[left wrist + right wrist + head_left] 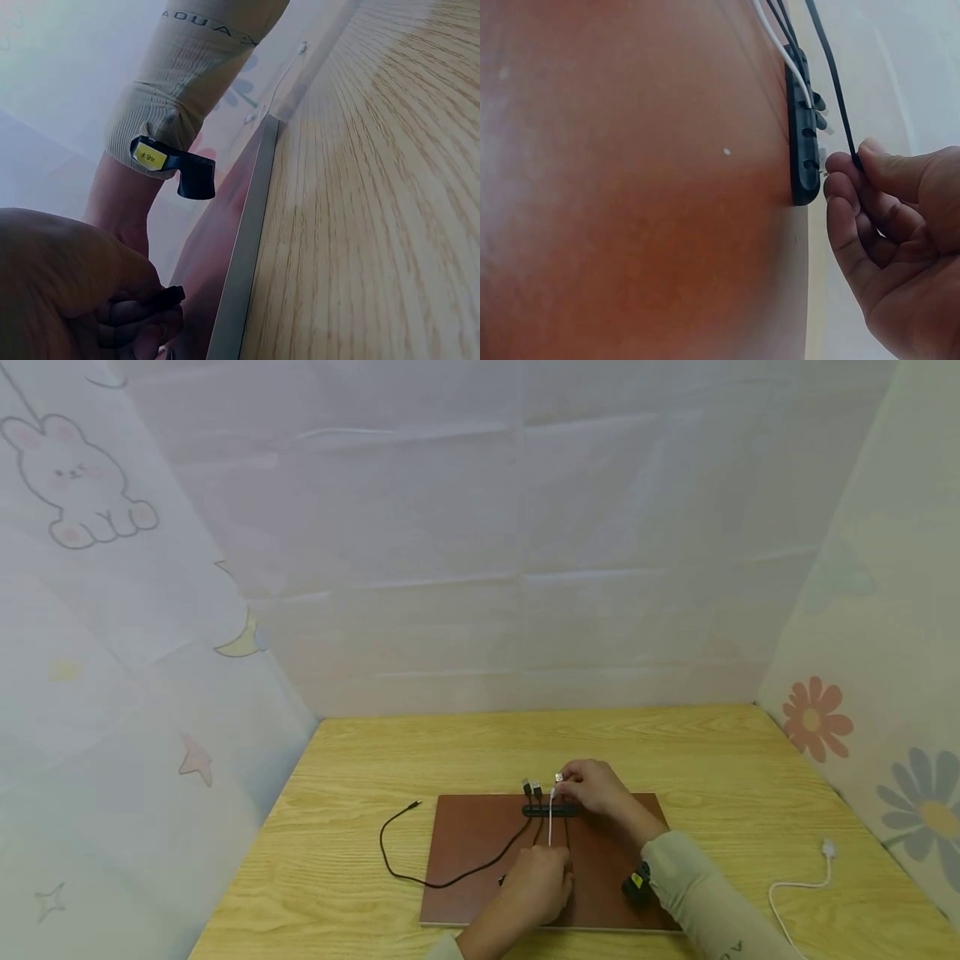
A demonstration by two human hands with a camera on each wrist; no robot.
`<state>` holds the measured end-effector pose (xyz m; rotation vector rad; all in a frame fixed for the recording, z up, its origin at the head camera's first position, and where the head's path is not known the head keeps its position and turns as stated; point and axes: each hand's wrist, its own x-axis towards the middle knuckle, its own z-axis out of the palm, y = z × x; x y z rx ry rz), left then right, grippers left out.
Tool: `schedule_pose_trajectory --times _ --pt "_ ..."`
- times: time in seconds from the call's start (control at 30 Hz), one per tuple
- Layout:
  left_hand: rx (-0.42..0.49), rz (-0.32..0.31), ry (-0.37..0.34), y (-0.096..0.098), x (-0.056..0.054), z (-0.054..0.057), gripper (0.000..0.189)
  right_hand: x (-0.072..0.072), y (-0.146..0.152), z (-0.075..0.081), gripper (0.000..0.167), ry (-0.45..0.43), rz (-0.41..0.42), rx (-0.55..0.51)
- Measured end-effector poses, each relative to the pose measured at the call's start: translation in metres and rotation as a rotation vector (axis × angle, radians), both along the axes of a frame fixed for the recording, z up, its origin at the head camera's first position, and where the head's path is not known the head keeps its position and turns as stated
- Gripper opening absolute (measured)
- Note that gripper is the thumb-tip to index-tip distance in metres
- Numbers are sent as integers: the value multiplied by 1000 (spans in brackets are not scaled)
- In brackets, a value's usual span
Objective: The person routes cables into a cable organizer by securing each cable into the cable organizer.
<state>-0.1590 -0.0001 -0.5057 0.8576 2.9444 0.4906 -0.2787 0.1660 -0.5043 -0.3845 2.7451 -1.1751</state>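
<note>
Your right hand (592, 787) has thumb and first finger pinched tight on a thin black cable (832, 82), with the other fingers softly bent. That pinch is just past the far edge of the brown board (480, 827), next to the black cable clip (802, 142). A silver plug (559, 777) peeks out by those fingertips. Your left hand (536, 877) is low over the board, fingers curled, pinching a small black plug (169, 298).

Things are crowded here. A white cable (551, 825) sits in the clip and runs down to your left hand; you cannot tell if that hand grips it. Two black USB plugs (532, 789) stick up behind the clip, left of the white cable. One long black cord (442, 885) curves from the clip across the board and onto the table, in a big loop to the left. Off to the right, well apart, lies another white cord (795, 884) with its own plug.

The board lies flat on a yellow wood table (352, 777). Creased, pale cloth walls (420, 527) stand around it, with a bunny picture (86, 485) on the left and big flowers (817, 718) on the right.
</note>
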Motion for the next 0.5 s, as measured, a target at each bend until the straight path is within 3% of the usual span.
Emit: schedule_pose_trajectory --times 0.17,0.5 --pt "-28 -2 42 -1 2 0 20 -1 -1 -4 7 16 2 32" --pt "-174 27 111 4 4 3 15 -3 -2 -12 5 45 4 71"
